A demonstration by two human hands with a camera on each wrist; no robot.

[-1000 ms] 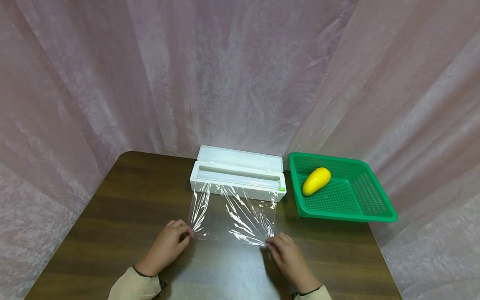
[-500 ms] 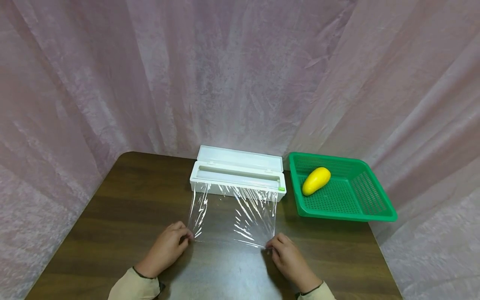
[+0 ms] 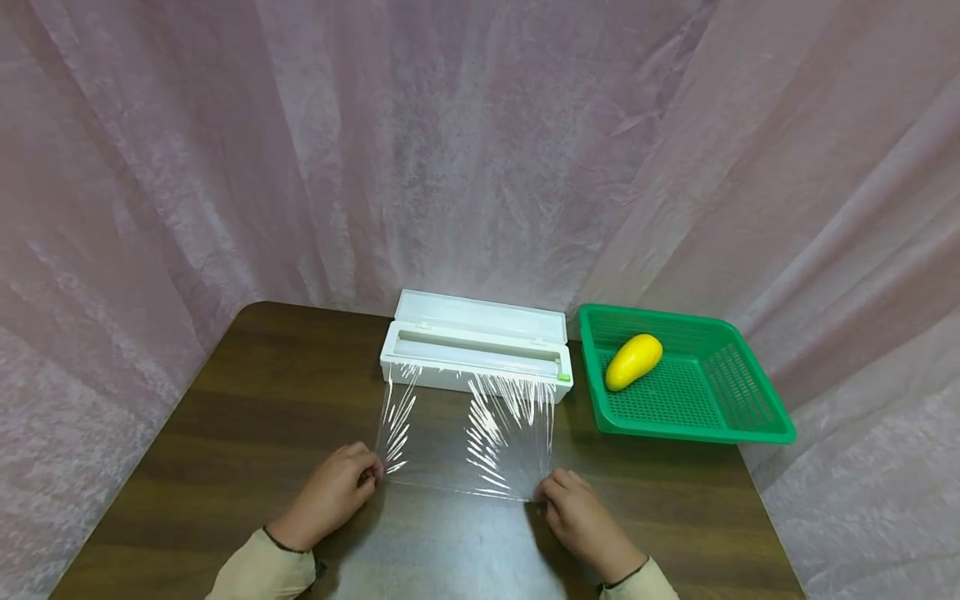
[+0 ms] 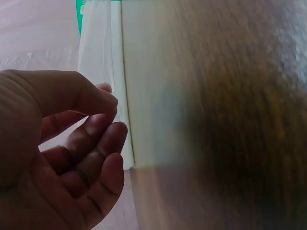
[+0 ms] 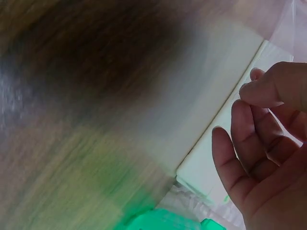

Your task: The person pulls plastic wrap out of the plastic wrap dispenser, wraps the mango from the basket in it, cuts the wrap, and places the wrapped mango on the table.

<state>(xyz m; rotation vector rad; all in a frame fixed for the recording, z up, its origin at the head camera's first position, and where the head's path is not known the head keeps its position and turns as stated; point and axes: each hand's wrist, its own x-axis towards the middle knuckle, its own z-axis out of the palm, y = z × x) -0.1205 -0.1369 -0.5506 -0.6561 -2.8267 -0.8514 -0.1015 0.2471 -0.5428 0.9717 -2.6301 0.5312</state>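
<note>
A: Head view first. Where is the film lying?
B: Clear film (image 3: 442, 442) is stretching over the table (image 3: 247, 417), from the white dispenser box (image 3: 487, 338) to 2 hands.
A: And those?
B: The left hand (image 3: 332, 492) is pinching 1 near corner, the right hand (image 3: 579, 525) the other. The raised lid (image 3: 480, 315) is standing behind; a green slider (image 3: 563, 377) is sitting at the box's right end. A yellow fruit-like thing (image 3: 633, 362) is lying in the green basket (image 3: 690, 433), just right of the box.
A: Left wrist view?
B: Thumb and fingertip are meeting, the lower fingers loosely curling. Film at the tips is showing too faintly to trace.
A: Right wrist view?
B: Thumb is pressing to a fingertip, other fingers bending slackly; film barely showing.
A: Step in hand?
B: My reading: they're drawing out a sheet, seemingly uncut.
A: What's the next move calling for?
B: Probably even tension at both corners; then, if that slider is cutting film, 1 hand freed for it.
</note>
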